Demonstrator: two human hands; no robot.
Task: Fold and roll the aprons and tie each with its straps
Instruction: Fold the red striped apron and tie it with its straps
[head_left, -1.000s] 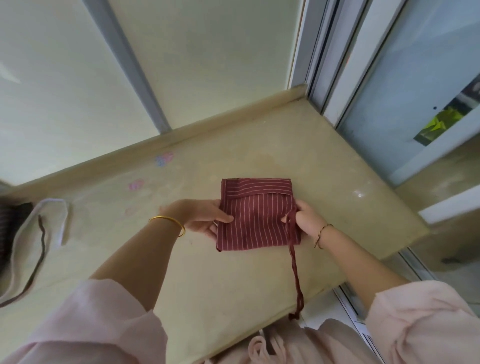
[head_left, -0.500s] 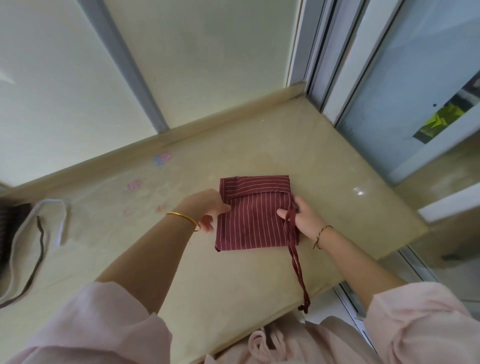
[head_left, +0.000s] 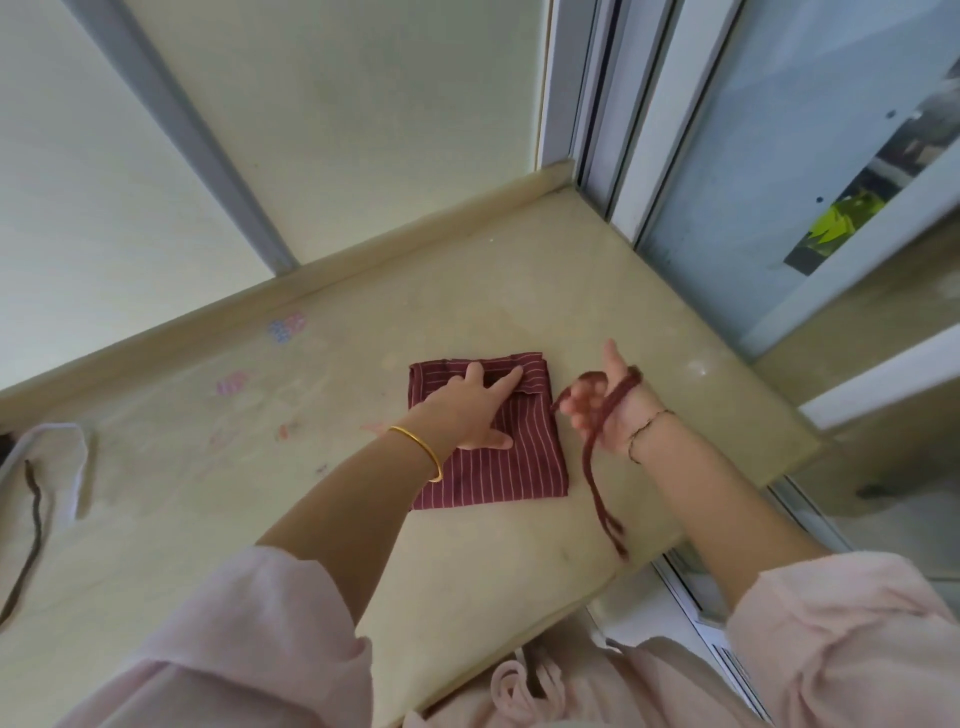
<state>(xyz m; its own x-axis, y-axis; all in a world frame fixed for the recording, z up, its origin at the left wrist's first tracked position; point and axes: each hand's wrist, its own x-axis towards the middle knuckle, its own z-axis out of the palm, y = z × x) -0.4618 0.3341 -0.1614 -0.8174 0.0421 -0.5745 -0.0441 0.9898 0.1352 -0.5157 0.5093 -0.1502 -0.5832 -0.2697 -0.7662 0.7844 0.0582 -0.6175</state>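
A dark red apron with thin white stripes (head_left: 514, 467) lies folded into a small flat square on the beige counter (head_left: 467, 561). My left hand (head_left: 470, 408) lies flat on top of it with fingers spread and straight, pressing it down. My right hand (head_left: 610, 410) is raised just right of the apron, and the dark red strap (head_left: 597, 467) is looped round its fingers. The strap's loose end dangles toward the counter's front edge. The right hand is blurred, so how tightly it grips is unclear.
A beige apron with a dark strap (head_left: 36, 499) lies at the counter's left edge. Small stickers (head_left: 285, 326) mark the counter near the back wall. A window frame (head_left: 613, 130) rises at the right, and the counter drops off at front right.
My left hand moved from the apron's left edge onto its top and flattened. My right hand lifted off the apron's right edge and drew the strap up, now looped round its fingers.
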